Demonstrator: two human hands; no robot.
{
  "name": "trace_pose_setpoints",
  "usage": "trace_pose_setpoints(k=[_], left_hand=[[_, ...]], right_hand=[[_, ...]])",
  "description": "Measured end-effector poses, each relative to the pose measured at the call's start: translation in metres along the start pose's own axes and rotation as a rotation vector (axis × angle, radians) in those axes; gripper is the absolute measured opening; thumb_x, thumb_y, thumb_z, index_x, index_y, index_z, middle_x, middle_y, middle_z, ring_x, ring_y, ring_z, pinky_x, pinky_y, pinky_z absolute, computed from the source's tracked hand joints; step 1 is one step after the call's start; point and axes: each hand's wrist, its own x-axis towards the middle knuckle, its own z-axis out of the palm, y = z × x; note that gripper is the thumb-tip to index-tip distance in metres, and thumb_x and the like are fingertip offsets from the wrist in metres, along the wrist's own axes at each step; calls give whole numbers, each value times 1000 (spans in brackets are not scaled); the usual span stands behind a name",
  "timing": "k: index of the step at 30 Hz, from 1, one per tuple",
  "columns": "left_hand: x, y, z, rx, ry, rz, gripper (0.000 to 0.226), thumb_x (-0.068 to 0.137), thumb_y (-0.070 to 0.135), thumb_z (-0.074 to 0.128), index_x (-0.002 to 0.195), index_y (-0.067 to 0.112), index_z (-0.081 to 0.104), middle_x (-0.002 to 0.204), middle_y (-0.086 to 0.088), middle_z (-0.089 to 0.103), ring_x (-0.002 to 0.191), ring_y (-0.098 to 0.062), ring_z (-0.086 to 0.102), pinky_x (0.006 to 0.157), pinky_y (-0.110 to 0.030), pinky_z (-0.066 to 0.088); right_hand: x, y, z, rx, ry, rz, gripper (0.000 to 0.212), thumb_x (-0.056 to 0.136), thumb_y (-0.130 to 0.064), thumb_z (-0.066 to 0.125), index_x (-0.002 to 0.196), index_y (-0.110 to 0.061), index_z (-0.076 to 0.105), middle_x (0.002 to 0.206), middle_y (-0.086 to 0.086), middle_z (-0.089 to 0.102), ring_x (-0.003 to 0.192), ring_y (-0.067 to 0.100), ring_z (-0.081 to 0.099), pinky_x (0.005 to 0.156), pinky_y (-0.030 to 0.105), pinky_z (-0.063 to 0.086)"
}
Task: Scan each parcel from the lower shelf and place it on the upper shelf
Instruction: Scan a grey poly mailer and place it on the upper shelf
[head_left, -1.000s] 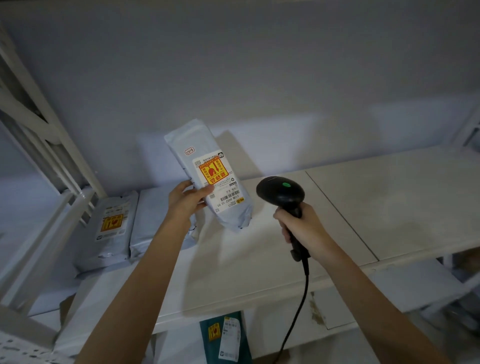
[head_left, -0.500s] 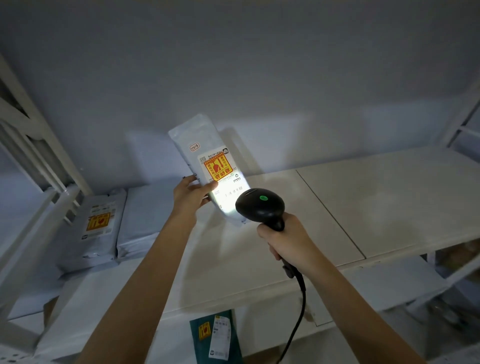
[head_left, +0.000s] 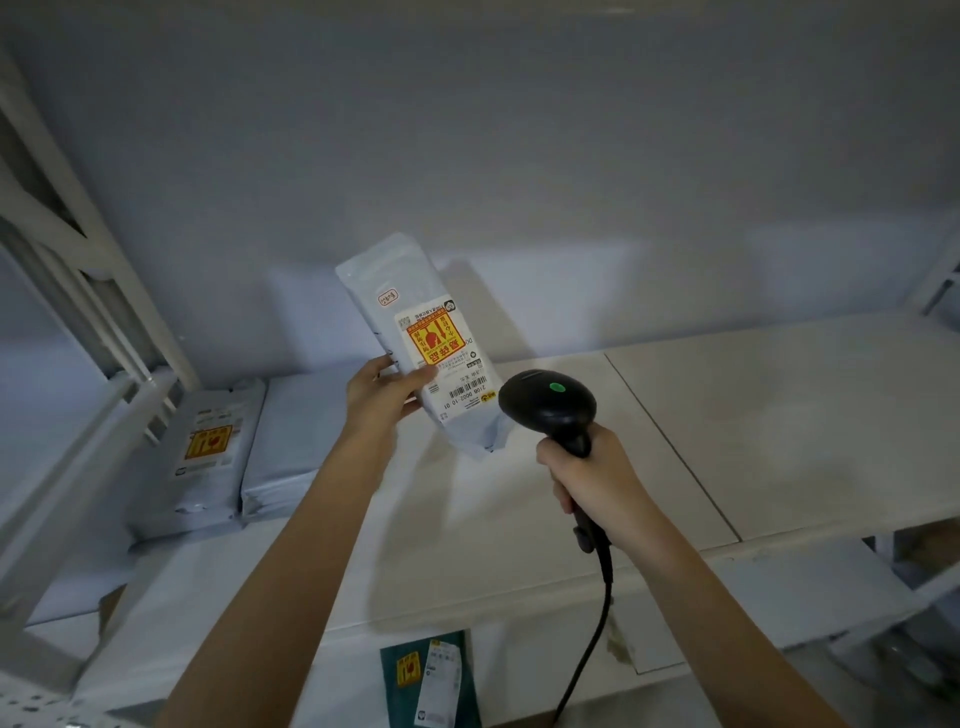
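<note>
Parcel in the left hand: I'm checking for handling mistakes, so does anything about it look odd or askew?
Slightly. The white parcel is held tilted by the left hand, and its label reads upside down. The right hand grips the scanner beside the barcode. No tear or spill shows.

Upper shelf (head_left: 779, 415) with two parcels (head_left: 208, 457)

White parcel (head_left: 415, 338) with yellow label, tilted above upper shelf (head_left: 779, 415)
</note>
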Motion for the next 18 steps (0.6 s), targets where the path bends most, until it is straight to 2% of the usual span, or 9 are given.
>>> trace_pose_setpoints(k=[3, 6, 8, 11, 15, 18], left_hand=[[-2, 0, -5, 5, 29, 7, 30, 75, 0, 74, 99, 10, 60, 110, -15, 68, 83, -19, 68, 55, -19, 57], [-5, 0, -10, -15, 65, -6, 38, 76, 4, 75, 110, 6, 58, 108, -15, 67, 83, -20, 68, 53, -18, 56], [-7, 0, -14, -23, 95, -11, 44, 77, 8, 75, 117, 4, 56, 108, -16, 68, 84, -21, 68, 56, -19, 57], [-11, -4, -17, -52, 132, -16, 48, 78, 14, 74, 120, 3, 54, 106, -18, 68, 82, -21, 69, 59, -23, 59], [-17, -7, -18, -68, 171, -60, 46, 80, 21, 74, 116, 8, 49, 95, -14, 67, 79, -21, 68, 64, -29, 57], [-24, -10, -16, -73, 183, -93, 39, 81, 21, 72, 112, 9, 52, 89, -11, 68, 75, -20, 68, 57, -26, 56]], right_hand=[[7, 0, -4, 30, -2, -3, 11, 82, -10, 54, 73, -8, 49, 48, 8, 43, 38, 15, 39, 46, 26, 36], [25, 6, -5, 90, 37, 3, 6, 83, -10, 54, 81, -7, 50, 55, 7, 45, 40, 16, 44, 49, 29, 39], [47, 13, -3, 116, 55, 83, 13, 84, -15, 55, 91, -6, 50, 64, 7, 48, 47, 17, 47, 50, 30, 41], [80, 29, 5, 127, -9, 258, 23, 85, -22, 56, 100, -7, 46, 72, 7, 48, 55, 18, 48, 49, 29, 40], [109, 50, 23, 139, -69, 367, 19, 87, -18, 57, 96, -5, 46, 68, 8, 45, 58, 19, 45, 46, 28, 40], [118, 60, 31, 116, -102, 367, 16, 88, -15, 58, 78, -6, 49, 66, 10, 47, 57, 20, 47, 51, 29, 45]])
